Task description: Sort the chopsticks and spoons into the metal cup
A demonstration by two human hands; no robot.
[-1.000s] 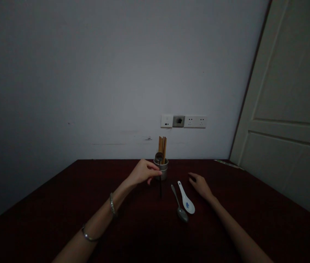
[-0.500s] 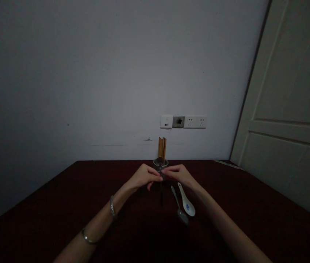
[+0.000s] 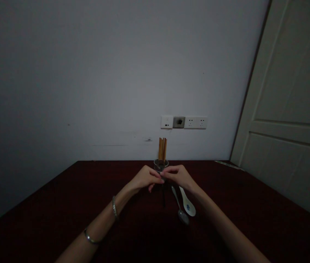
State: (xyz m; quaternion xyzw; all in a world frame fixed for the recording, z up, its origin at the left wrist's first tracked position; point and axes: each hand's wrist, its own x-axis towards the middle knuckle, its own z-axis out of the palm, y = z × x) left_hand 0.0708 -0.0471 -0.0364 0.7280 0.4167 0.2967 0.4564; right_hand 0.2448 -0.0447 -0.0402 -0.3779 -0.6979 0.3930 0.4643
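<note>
My left hand [image 3: 148, 178] and my right hand [image 3: 179, 175] meet at the fingertips in front of a round holder [image 3: 157, 163]. Both pinch a small dark utensil that looks like a metal spoon [image 3: 161, 166], mostly hidden by the fingers. Several wooden chopsticks [image 3: 162, 149] stand upright in the holder. Below my right hand a metal spoon [image 3: 183, 217] lies on the dark red table [image 3: 116, 219], bowl toward me. Beside it rests a white spoon [image 3: 190, 208] with a blue mark, its handle end partly covered by my right hand.
Behind the table rises a pale wall [image 3: 116, 91] with a row of sockets and switches [image 3: 184, 122]. A panelled door [image 3: 289, 109] stands at the right. A thin strip [image 3: 228, 164] lies near the table's back right edge.
Both hands have moved slightly down, and the utensil's round end sits lower against the holder. My right hand now covers the top of the white spoon's handle.
</note>
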